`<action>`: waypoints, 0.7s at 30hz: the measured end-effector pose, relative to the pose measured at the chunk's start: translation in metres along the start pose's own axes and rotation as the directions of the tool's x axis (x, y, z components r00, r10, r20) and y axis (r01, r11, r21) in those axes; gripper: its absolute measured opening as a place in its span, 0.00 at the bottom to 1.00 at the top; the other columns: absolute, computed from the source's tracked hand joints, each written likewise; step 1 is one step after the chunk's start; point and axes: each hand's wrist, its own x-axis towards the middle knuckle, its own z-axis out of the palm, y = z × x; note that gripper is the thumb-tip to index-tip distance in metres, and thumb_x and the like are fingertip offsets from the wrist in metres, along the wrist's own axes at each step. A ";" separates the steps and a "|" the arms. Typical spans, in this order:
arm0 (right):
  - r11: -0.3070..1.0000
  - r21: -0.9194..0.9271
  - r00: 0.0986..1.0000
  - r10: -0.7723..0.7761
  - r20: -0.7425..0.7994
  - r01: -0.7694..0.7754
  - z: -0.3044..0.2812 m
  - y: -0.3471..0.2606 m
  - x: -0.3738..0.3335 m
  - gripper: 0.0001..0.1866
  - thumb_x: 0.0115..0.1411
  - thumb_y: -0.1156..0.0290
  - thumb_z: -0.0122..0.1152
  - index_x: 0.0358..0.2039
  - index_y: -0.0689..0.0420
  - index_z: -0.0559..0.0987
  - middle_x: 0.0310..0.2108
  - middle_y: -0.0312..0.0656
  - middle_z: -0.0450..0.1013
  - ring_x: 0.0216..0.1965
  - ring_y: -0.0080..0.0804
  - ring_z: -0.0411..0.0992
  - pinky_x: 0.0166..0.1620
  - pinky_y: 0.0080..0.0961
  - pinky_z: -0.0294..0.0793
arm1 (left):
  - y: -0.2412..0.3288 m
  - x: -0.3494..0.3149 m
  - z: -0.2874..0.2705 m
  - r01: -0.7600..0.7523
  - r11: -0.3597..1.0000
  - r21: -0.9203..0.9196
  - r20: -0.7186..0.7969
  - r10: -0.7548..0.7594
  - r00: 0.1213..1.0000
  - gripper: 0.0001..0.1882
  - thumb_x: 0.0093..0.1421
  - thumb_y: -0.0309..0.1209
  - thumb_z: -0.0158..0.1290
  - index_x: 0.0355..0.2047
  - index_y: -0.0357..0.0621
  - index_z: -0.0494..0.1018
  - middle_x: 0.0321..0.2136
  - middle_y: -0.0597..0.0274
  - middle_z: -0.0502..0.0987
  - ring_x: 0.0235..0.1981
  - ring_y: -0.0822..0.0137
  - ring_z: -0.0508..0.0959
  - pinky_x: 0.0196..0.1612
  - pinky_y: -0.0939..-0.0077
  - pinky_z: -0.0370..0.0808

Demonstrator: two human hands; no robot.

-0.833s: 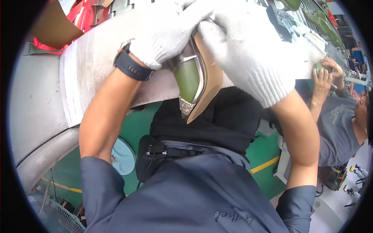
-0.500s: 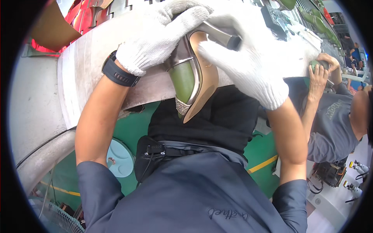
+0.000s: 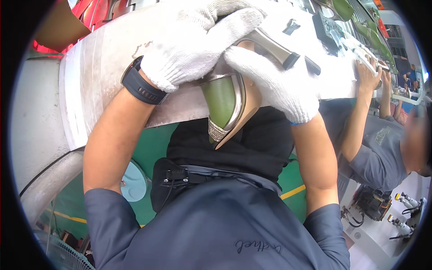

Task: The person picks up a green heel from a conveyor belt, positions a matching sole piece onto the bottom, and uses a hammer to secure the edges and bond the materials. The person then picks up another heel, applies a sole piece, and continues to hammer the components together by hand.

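Note:
Both my hands wear white knitted gloves and grip a high-heeled shoe (image 3: 243, 101) over the near edge of the table. The shoe has a tan sole, silver trim, a band of sparkling stones near the toe and a green form inside. Its toe points toward me. Around the back of the shoe, my left hand (image 3: 202, 45) is closed, its thumb near the base of the heel. My right hand (image 3: 279, 83) closes on the sole side, thumb across the sole below the silver heel (image 3: 274, 47) with its dark tip. The right fingers are largely hidden.
The pale worktable (image 3: 108, 58) curves across in front of me. A dark-ended piece (image 3: 312, 65) and a small dark item (image 3: 291, 27) lie past my right hand. More green shoes (image 3: 342, 9) stand at the far right. A co-worker's hand (image 3: 369, 74) reaches in at right.
The shoe and both my hands have shifted slightly right. My right thumb now lies higher on the sole, near the heel. The co-worker's hands have moved farther away, and the green item there is out of sight.

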 end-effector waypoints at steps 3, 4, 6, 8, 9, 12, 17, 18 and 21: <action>0.997 0.069 1.000 0.027 -0.006 -0.026 -0.003 0.001 0.001 0.28 0.54 0.77 0.77 0.57 0.45 0.88 0.50 0.43 0.84 0.47 0.41 0.84 0.52 0.35 0.84 | 0.019 -0.005 0.009 0.040 0.999 0.000 -0.030 -0.040 0.999 0.17 0.79 0.36 0.55 0.58 0.35 0.81 0.47 0.59 0.87 0.50 0.72 0.82 0.57 0.74 0.80; 0.997 0.070 1.000 0.027 -0.002 -0.027 -0.002 0.000 0.000 0.28 0.54 0.77 0.77 0.57 0.45 0.88 0.50 0.43 0.84 0.47 0.41 0.84 0.52 0.35 0.84 | 0.020 -0.005 0.008 0.041 0.999 -0.002 -0.033 -0.041 0.999 0.17 0.79 0.36 0.55 0.58 0.35 0.81 0.47 0.59 0.87 0.50 0.72 0.82 0.57 0.74 0.80; 0.979 0.162 0.992 0.125 -0.019 -0.121 0.001 -0.005 -0.002 0.24 0.59 0.78 0.76 0.57 0.52 0.87 0.50 0.42 0.84 0.47 0.36 0.84 0.52 0.33 0.83 | 0.023 -0.006 0.008 0.022 0.999 0.026 -0.040 -0.021 0.999 0.17 0.79 0.35 0.55 0.58 0.34 0.81 0.47 0.59 0.87 0.50 0.71 0.83 0.56 0.73 0.80; 0.906 0.383 0.977 0.209 -0.036 -0.180 0.010 -0.008 -0.008 0.21 0.63 0.78 0.75 0.57 0.56 0.86 0.50 0.42 0.84 0.48 0.32 0.83 0.51 0.32 0.83 | 0.026 -0.006 0.010 -0.003 0.995 0.099 -0.041 0.007 0.999 0.17 0.79 0.35 0.55 0.58 0.34 0.81 0.47 0.58 0.87 0.50 0.71 0.83 0.56 0.73 0.80; 0.783 0.584 0.957 0.289 -0.037 -0.214 0.014 -0.010 -0.011 0.19 0.66 0.77 0.74 0.57 0.59 0.85 0.49 0.41 0.84 0.48 0.29 0.82 0.51 0.31 0.83 | 0.027 -0.006 0.011 -0.031 0.984 0.175 -0.041 0.038 0.998 0.18 0.79 0.35 0.55 0.58 0.33 0.81 0.47 0.57 0.87 0.49 0.71 0.83 0.56 0.73 0.80; 0.801 0.523 0.933 0.358 -0.028 -0.292 0.014 -0.022 -0.010 0.19 0.69 0.68 0.74 0.56 0.64 0.84 0.48 0.40 0.84 0.48 0.25 0.80 0.50 0.29 0.83 | 0.020 -0.004 0.013 -0.014 0.996 0.093 -0.086 0.022 0.996 0.18 0.78 0.35 0.55 0.58 0.33 0.81 0.47 0.57 0.87 0.49 0.71 0.83 0.56 0.74 0.80; 0.844 0.196 0.861 0.508 0.005 -0.499 0.000 -0.018 -0.011 0.25 0.67 0.60 0.76 0.58 0.63 0.83 0.47 0.41 0.83 0.47 0.25 0.79 0.51 0.29 0.82 | 0.007 -0.007 0.005 -0.017 0.996 0.085 -0.111 0.027 0.993 0.18 0.79 0.35 0.55 0.58 0.32 0.81 0.46 0.57 0.87 0.49 0.72 0.83 0.56 0.74 0.80; 0.869 -0.007 0.869 0.494 -0.035 -0.494 -0.006 -0.028 -0.014 0.26 0.66 0.61 0.77 0.58 0.64 0.83 0.44 0.40 0.83 0.42 0.23 0.79 0.46 0.27 0.82 | 0.002 -0.007 0.002 -0.051 0.993 0.103 -0.100 0.062 0.993 0.18 0.79 0.34 0.55 0.58 0.33 0.81 0.46 0.58 0.87 0.48 0.72 0.83 0.55 0.75 0.80; 0.879 0.154 0.884 0.464 -0.052 -0.452 -0.011 -0.023 -0.029 0.27 0.63 0.48 0.77 0.37 0.65 0.85 0.25 0.40 0.78 0.28 0.27 0.76 0.35 0.30 0.77 | 0.012 -0.007 0.006 0.009 1.000 0.012 -0.049 -0.009 0.999 0.17 0.79 0.34 0.55 0.58 0.33 0.81 0.45 0.59 0.87 0.48 0.72 0.83 0.55 0.75 0.80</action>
